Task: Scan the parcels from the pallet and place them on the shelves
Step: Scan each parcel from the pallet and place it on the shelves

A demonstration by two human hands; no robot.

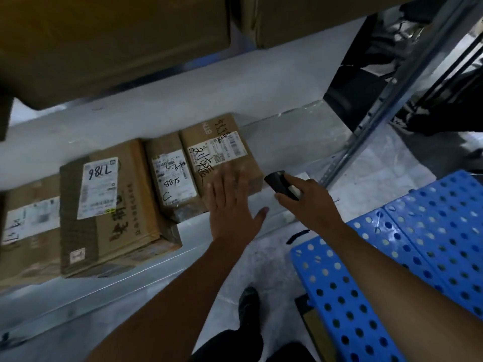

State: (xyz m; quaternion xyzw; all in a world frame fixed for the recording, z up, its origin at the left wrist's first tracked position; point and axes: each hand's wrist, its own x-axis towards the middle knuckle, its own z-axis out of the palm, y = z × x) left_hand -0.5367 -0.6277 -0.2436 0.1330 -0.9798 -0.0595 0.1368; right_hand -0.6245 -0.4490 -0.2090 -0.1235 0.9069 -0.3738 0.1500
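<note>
Noted nearest the camera a dark shoe (pixel 248 301) on the grey floor, and to its right a blue perforated pallet (pixel 392 270) with a flat strip of cardboard (pixel 313 327) at its near left edge. Found a short black mark (pixel 298 236) on the floor between pallet and shelf (pixel 292 145). Observed both bare forearms reaching forward over the floor to that low white shelf. Recorded the left hand (pixel 230 205) lying flat on the near end of the rightmost parcel (pixel 219 145), fingers straight and slightly spread, thumb held out to the right, pinching nothing. Recorded the right hand (pixel 311 202) just beside that parcel's near right corner, curled round a black scanner (pixel 281 185), index finger stretched along its top. Found the rightmost parcel to be a brown taped carton lying flat on the shelf, bearing a white barcoded label crossed by black handwriting, and touching a narrower parcel (pixel 172 176) on its left marked 8875. Found next a larger carton (pixel 112 205) labelled 7186, projecting nearer than the others, then a fourth parcel (pixel 28 226) cut off by the left edge. Noted farther right a perforated steel upright (pixel 384 105) with dark shapes behind it, not identifiable. Noted at the top big brown cartons (pixel 117 40), blurred and cropped. Could not read the printed label text; left fingertips smeared by blur.
</note>
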